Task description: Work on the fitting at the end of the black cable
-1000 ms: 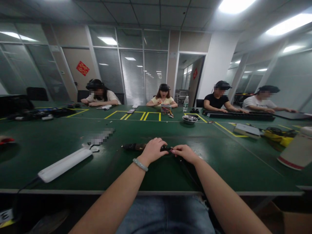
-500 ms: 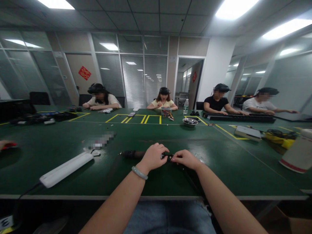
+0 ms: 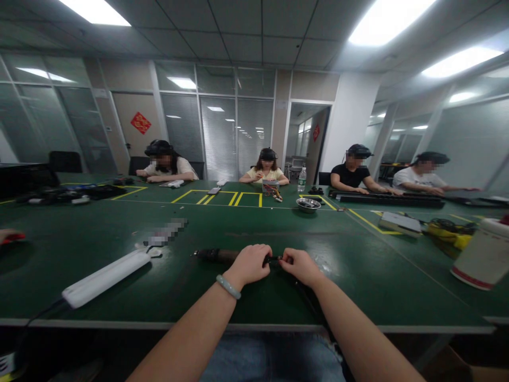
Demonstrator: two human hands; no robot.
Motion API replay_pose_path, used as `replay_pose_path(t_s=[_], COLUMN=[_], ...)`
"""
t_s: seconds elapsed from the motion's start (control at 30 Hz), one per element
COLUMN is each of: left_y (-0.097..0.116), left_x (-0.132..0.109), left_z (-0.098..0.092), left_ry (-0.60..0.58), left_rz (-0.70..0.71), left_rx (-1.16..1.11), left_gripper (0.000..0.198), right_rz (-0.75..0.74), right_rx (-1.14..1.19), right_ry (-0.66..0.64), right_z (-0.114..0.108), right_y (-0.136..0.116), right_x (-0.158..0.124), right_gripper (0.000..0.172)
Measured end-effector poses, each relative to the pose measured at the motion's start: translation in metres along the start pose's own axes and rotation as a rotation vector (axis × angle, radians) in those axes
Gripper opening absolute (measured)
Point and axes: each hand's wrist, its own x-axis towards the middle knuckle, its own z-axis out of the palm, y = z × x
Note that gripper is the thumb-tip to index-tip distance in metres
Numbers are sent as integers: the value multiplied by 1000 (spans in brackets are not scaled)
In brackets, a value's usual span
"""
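A long dark rod-shaped tool [image 3: 217, 255] lies across the green table [image 3: 119, 233] just in front of me. My left hand [image 3: 252, 263], with a pale bangle on the wrist, is closed round the tool's right end. My right hand [image 3: 302, 265] pinches the small dark part [image 3: 274, 259] that joins it, fingers pressed together. A dark cord [image 3: 308, 302] runs from there back toward me over the table edge.
A white power strip [image 3: 105, 277] lies at the left. A white cylinder with a red band [image 3: 479, 260] stands at the right, near yellow gear [image 3: 449, 233]. A metal bowl [image 3: 308, 205] sits mid-table. Several people sit along the far side.
The view has tilted up a little, so hands and tool sit lower in the picture. Both hands have kept their grip on the tool.
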Motion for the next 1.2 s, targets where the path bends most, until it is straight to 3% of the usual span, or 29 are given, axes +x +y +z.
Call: replay_pose_path(t_s=[0.43, 0.53, 0.7, 0.77, 0.93, 1.2], left_y=[-2, 0, 1, 1, 0, -2], left_x=[1, 2, 3, 3, 3, 3], left_z=[4, 5, 6, 7, 8, 9], left_ry=[17, 22, 8, 25, 41, 36], left_rz=[41, 43, 14, 19, 21, 19], left_rx=[-17, 11, 29, 24, 10, -24], left_gripper=[11, 12, 13, 12, 10, 10], right_rz=[-29, -13, 66, 60, 83, 38], right_rx=[-71, -14, 166, 190, 222, 347], right_ry=[-41, 46, 332, 268, -58, -221], right_z=[8, 7, 5, 7, 13, 0], right_y=[4, 1, -6, -7, -3, 7], right_x=[2, 4, 8, 8, 6, 4], right_gripper=[21, 24, 34, 32, 22, 21])
